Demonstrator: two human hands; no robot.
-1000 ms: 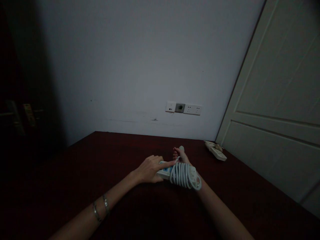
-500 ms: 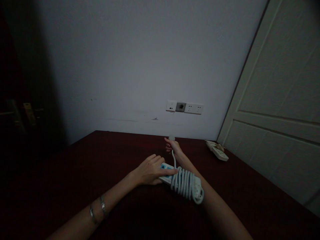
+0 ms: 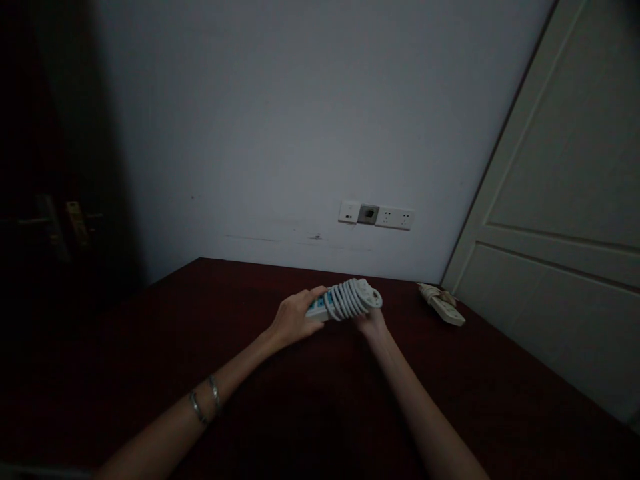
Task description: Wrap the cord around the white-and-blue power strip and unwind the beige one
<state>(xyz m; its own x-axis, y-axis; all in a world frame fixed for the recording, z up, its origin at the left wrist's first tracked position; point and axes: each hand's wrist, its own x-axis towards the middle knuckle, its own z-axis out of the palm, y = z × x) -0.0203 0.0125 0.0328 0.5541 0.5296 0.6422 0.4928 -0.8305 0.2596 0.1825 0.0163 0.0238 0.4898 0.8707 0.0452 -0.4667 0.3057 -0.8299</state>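
A white power strip (image 3: pixel 345 301) with blue markings, its white cable wound around it in several turns, is held just above the dark red table (image 3: pixel 210 347). My left hand (image 3: pixel 293 319) grips its left end, fingers curled over the top. My right hand (image 3: pixel 371 323) sits under its right end and is partly hidden by the coil. My left wrist wears two thin bracelets (image 3: pixel 205 403).
A second, cream power strip (image 3: pixel 443 303) with a bundled cord lies at the table's far right corner. Wall sockets (image 3: pixel 376 215) sit on the white wall behind. A pale door (image 3: pixel 560 213) stands at the right and a dark door with a handle (image 3: pixel 60 223) at the left.
My right hand let the plug end down and moved under the strip. Both hands carried the wrapped strip away from me, toward the wall, and it now lies more level.
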